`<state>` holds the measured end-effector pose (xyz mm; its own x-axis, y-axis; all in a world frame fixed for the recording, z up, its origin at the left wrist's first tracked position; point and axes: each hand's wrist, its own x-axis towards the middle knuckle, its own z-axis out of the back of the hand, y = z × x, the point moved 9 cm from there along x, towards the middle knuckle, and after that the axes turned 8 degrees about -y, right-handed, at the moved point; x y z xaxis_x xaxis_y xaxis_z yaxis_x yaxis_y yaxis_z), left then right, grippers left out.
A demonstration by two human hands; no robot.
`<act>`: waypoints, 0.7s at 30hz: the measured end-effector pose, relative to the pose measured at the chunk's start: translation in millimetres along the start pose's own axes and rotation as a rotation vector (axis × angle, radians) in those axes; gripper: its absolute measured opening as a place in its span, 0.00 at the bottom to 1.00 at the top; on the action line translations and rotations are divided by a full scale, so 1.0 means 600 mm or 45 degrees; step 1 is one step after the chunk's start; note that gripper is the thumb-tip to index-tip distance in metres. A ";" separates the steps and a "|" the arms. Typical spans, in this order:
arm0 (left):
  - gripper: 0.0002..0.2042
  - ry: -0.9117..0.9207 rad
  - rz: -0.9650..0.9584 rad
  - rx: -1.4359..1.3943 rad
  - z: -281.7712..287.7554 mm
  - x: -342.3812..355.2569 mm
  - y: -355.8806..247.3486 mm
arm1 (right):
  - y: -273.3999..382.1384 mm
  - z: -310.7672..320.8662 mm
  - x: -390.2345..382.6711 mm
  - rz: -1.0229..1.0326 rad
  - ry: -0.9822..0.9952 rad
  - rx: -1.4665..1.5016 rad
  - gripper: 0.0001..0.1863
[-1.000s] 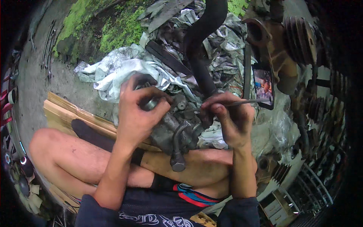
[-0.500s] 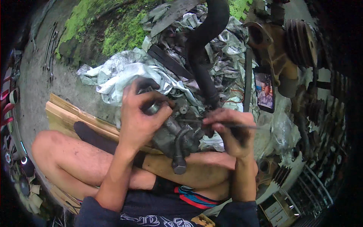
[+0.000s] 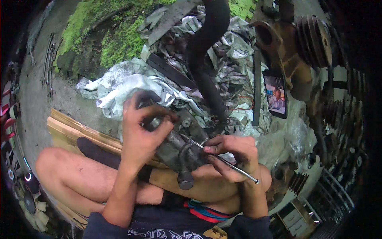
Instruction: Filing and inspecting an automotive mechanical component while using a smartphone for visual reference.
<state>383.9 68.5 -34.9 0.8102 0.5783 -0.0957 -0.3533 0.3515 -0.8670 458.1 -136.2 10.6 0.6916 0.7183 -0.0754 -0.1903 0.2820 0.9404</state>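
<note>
A grimy dark metal machine part (image 3: 172,146) sits above my crossed legs, with a short curved tube ending in a hex-headed bolt (image 3: 186,181) on its near side. My left hand (image 3: 144,126) curls round the upper left end of this part, thumb and fingers bent; what lies under the fingers is partly hidden. Between the fingers and thumb of my right hand (image 3: 235,153) is a thin shiny metal rod (image 3: 243,172) with a small knob at its outer end. It slants up and left, its other end reaching the face of the machine part beside the curved tube.
A thick black curved hose (image 3: 201,67) rises beyond the part over crumpled stained cloths (image 3: 133,85). A phone (image 3: 275,95) stands at the right, near rusty castings (image 3: 296,75). Wooden boards (image 3: 83,131) lie at left, wrenches (image 3: 48,65) farther off.
My right hand has moved down and slightly left, and the rod has swung from nearly level to slanting down to the right. My left hand keeps its hold. The view has shifted slightly.
</note>
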 end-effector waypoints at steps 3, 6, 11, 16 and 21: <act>0.07 -0.008 0.036 0.004 0.003 0.003 -0.002 | -0.001 0.004 -0.006 -0.045 0.136 -0.022 0.12; 0.07 0.009 0.021 0.011 -0.001 -0.003 0.004 | 0.007 0.000 -0.003 0.002 0.095 -0.051 0.12; 0.07 0.012 0.051 -0.013 0.002 0.002 0.005 | 0.002 0.010 0.000 -0.056 0.220 0.057 0.12; 0.07 0.029 0.075 -0.023 0.000 -0.002 0.008 | 0.015 -0.001 0.015 -0.027 0.125 0.005 0.14; 0.07 0.024 0.055 0.030 -0.003 -0.004 0.014 | 0.015 -0.004 0.019 -0.002 0.157 0.057 0.11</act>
<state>380.1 68.9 -42.7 0.8026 0.5793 -0.1421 -0.3988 0.3441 -0.8500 462.4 -123.9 17.2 0.6006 0.7913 -0.1146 -0.1560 0.2565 0.9539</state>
